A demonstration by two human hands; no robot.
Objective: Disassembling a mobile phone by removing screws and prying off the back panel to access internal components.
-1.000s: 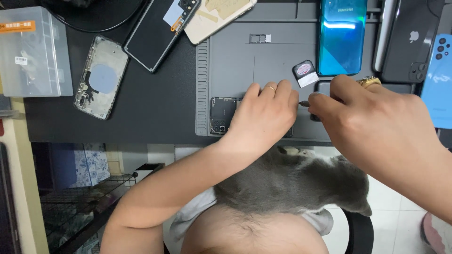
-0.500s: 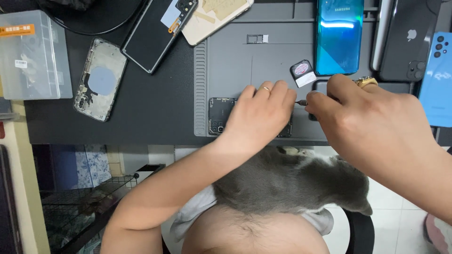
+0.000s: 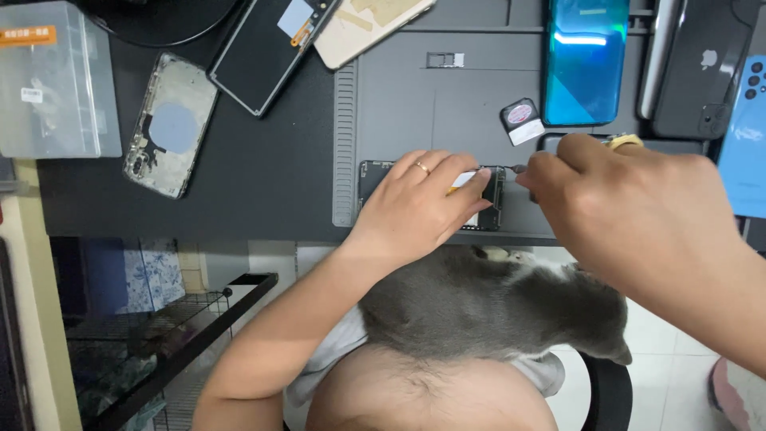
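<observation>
Under left hand (image 3: 415, 203): opened phone (image 3: 375, 174), pressed flat by spread fingers.
Right hand (image 3: 594, 191): curled, pinching thin tool (image 3: 517, 168) just beside left fingertips.

My left hand (image 3: 419, 203) lies flat on an opened phone (image 3: 435, 195) on the grey work mat (image 3: 423, 104), fingers pressing it down. My right hand (image 3: 614, 199) pinches a thin tool (image 3: 511, 169), tip at the phone's right edge. A grey cat (image 3: 487, 307) lies in my lap. A blue phone (image 3: 585, 60) sits well beyond.

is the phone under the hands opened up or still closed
Opened up: beside the left hand, the phone shows bare internal parts, with no cover over them.
</observation>
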